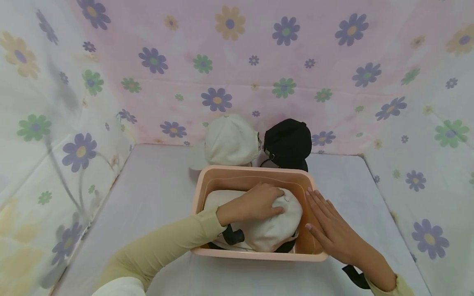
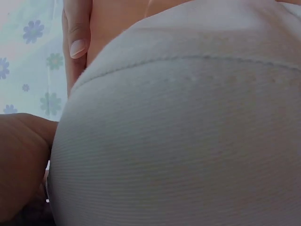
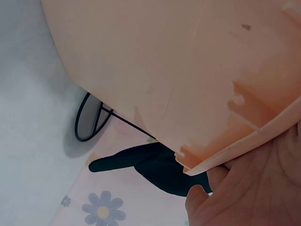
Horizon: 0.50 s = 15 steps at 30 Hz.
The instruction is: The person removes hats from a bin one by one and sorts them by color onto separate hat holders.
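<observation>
A peach plastic bin (image 1: pixel 255 172) stands on the table with a white cap (image 1: pixel 292 209) inside it. My left hand (image 1: pixel 255 203) reaches over the bin and grips the cap's crown between thumb and fingers, where the fabric creases. More white cloth and some black show lower in the bin, partly hidden under the cap and my forearm. In the left wrist view the white crown (image 2: pixel 178 132) fills most of the picture. My right hand (image 1: pixel 335 236) rests with straight fingers along the bin's right rim; its palm faces the rim in the right wrist view.
Behind the bin are another white cap (image 1: pixel 231 142) and a black cap (image 1: pixel 289 142), close together near the flowered back cloth (image 1: pixel 255 45). A black wire stand (image 3: pixel 96 117) shows beneath the black cap. Flowered cloth walls border the white tabletop (image 1: pixel 159 176) on both sides.
</observation>
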Each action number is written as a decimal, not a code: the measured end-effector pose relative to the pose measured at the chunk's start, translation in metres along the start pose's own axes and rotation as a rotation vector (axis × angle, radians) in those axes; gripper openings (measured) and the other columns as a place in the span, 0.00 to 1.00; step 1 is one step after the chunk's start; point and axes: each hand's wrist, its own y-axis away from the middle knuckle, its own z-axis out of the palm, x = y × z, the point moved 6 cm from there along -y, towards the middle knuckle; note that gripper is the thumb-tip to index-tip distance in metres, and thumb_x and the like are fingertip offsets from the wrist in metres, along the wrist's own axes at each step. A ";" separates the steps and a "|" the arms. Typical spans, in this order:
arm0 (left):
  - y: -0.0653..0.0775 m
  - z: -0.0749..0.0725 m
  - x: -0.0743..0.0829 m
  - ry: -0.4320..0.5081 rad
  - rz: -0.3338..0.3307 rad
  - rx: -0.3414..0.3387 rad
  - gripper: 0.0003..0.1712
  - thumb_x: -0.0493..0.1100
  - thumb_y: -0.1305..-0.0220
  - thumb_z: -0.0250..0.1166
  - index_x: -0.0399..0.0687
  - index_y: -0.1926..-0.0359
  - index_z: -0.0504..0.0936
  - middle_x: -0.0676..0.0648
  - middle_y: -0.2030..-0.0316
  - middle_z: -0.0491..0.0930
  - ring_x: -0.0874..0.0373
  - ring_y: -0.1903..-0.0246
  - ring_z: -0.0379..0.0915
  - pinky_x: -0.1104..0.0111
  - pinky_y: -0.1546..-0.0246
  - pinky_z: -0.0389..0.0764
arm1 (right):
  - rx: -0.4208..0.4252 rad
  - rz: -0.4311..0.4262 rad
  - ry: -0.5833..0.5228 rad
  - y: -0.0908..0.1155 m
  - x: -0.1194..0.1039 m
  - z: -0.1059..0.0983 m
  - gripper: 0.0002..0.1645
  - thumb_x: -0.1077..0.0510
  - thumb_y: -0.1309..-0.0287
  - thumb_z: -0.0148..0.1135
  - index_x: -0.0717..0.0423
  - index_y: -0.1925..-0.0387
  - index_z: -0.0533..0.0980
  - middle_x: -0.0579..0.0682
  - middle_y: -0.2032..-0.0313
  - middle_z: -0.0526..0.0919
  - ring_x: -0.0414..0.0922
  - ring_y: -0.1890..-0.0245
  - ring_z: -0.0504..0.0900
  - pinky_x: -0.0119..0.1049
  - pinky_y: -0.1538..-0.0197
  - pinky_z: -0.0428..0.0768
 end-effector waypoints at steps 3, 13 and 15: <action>0.002 0.000 -0.001 0.010 0.011 0.003 0.22 0.50 0.27 0.63 0.45 0.39 0.82 0.50 0.47 0.85 0.54 0.47 0.80 0.61 0.43 0.76 | -0.006 0.013 -0.005 -0.001 0.000 0.000 0.46 0.53 0.26 0.56 0.55 0.18 0.44 0.56 0.19 0.46 0.45 0.18 0.37 0.24 0.26 0.25; 0.014 -0.008 -0.003 0.100 0.011 0.050 0.19 0.46 0.25 0.61 0.48 0.38 0.83 0.50 0.44 0.84 0.59 0.45 0.81 0.70 0.43 0.79 | -0.009 0.027 -0.009 0.001 -0.001 0.000 0.44 0.52 0.26 0.55 0.57 0.19 0.46 0.56 0.19 0.46 0.45 0.18 0.37 0.23 0.26 0.25; 0.016 -0.011 -0.004 0.120 0.009 0.063 0.19 0.46 0.25 0.61 0.49 0.38 0.83 0.51 0.43 0.84 0.59 0.45 0.80 0.69 0.43 0.79 | -0.011 0.032 -0.010 0.000 -0.001 0.000 0.44 0.53 0.26 0.55 0.57 0.19 0.46 0.55 0.19 0.46 0.45 0.18 0.36 0.23 0.26 0.24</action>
